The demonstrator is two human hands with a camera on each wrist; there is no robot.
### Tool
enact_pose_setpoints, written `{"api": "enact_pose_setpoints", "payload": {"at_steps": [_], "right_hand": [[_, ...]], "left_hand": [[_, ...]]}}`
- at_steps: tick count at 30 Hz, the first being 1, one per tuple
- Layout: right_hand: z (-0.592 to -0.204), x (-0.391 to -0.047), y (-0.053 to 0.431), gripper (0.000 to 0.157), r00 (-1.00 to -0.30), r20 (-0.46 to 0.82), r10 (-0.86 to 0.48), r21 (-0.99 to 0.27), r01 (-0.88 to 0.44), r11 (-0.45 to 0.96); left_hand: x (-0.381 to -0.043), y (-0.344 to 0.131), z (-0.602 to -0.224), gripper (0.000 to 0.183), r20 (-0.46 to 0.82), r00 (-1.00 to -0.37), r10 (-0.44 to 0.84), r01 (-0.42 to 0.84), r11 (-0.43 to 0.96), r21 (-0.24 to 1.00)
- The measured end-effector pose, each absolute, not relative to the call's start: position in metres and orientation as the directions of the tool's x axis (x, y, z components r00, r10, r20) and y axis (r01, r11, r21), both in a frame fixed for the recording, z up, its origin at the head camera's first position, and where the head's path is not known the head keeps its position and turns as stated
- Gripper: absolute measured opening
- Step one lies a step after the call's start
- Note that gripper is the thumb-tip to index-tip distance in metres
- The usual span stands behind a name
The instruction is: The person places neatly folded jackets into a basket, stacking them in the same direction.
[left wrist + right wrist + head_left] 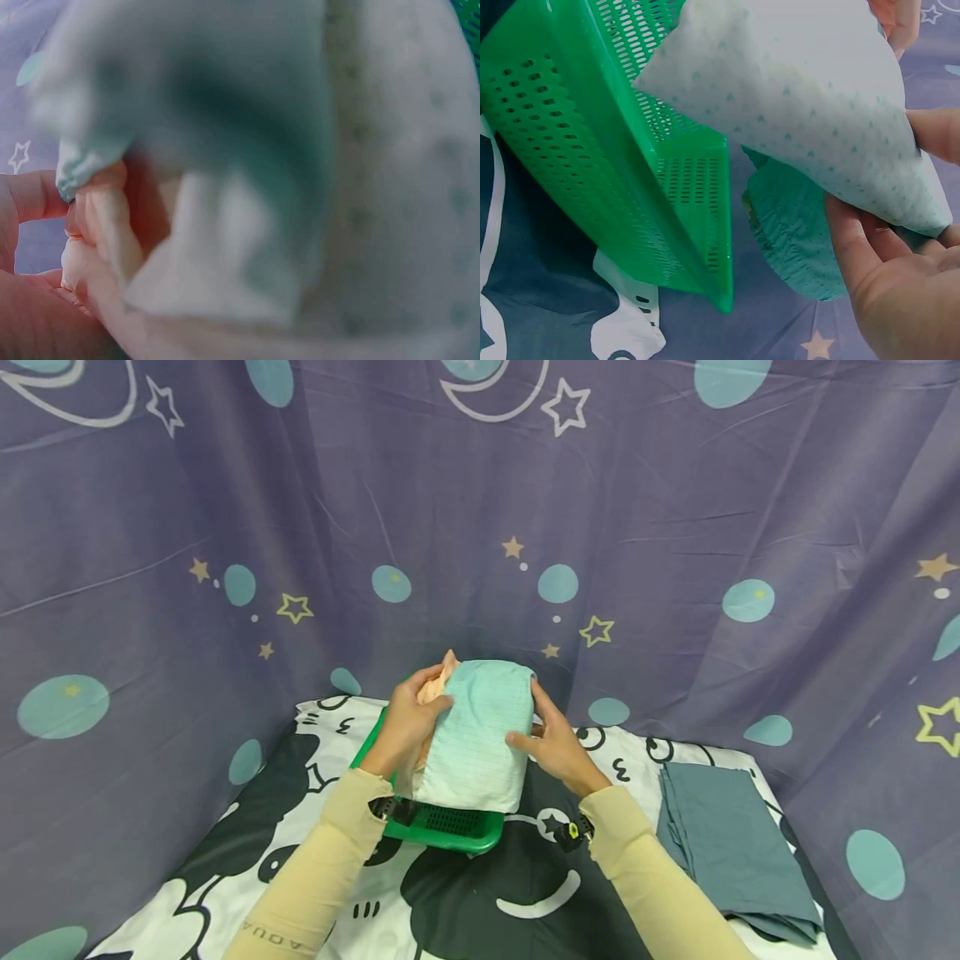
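Note:
Both hands hold up a folded mint-green cloth (pixel 483 735) above a green plastic basket (pixel 450 842). My left hand (pixel 405 722) grips its left edge, thumb on the front, together with peach fabric (pixel 109 225); whether the peach part is a separate piece I cannot tell. At the right edge, my right hand (pixel 558 743) pinches the cloth between thumb and fingers. The right wrist view shows a white side with small green marks (pixel 795 112) and a crinkled teal part (pixel 799 232) hanging behind. Cloth blurs most of the left wrist view.
A folded blue-grey cloth (pixel 738 843) lies on the right of the black-and-white cartoon-print sheet (pixel 540 868). Purple curtains (pixel 450 510) with stars and moons hang behind and along both sides. The basket stands left of centre, partly under the cloth.

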State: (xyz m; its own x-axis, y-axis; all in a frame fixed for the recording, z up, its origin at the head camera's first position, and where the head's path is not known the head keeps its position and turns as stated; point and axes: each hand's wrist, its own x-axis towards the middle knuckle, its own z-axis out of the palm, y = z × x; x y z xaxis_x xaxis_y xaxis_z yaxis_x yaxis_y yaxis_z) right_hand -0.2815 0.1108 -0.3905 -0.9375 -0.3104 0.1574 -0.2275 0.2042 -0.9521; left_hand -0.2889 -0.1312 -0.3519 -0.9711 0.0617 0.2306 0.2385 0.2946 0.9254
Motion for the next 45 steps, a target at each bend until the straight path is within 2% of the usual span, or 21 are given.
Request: {"api": "enact_pose_setpoints", "payload": {"at_steps": [8, 12, 20, 38, 45], "right_hand": [[-0.398, -0.288, 0.1, 0.098, -0.934, 0.134, -0.331, -0.969, -0.194, 0.154], [-0.403, -0.294, 0.098, 0.099, -0.934, 0.111, -0.339, -0.977, -0.165, 0.135], [-0.414, -0.304, 0.095, 0.099, -0.935, 0.055, -0.35, -0.98, -0.117, 0.16], [-0.427, -0.323, 0.079, 0.095, -0.95, -0.056, -0.306, -0.975, -0.014, 0.222], [-0.436, -0.329, 0.076, 0.092, -0.958, -0.09, -0.271, -0.964, 0.016, 0.264]], "left_hand": [[-0.302, -0.141, -0.357, 0.058, 0.191, -0.981, 0.039, 0.192, 0.352, 0.916], [-0.308, -0.143, -0.363, 0.057, 0.178, -0.983, 0.038, 0.18, 0.338, 0.924], [-0.322, -0.148, -0.374, 0.056, 0.089, -0.996, 0.024, 0.092, 0.301, 0.949], [-0.347, -0.157, -0.397, 0.06, -0.013, -1.0, 0.008, -0.01, 0.283, 0.959], [-0.356, -0.156, -0.411, 0.06, -0.05, -0.997, 0.055, -0.035, 0.257, 0.966]]}}
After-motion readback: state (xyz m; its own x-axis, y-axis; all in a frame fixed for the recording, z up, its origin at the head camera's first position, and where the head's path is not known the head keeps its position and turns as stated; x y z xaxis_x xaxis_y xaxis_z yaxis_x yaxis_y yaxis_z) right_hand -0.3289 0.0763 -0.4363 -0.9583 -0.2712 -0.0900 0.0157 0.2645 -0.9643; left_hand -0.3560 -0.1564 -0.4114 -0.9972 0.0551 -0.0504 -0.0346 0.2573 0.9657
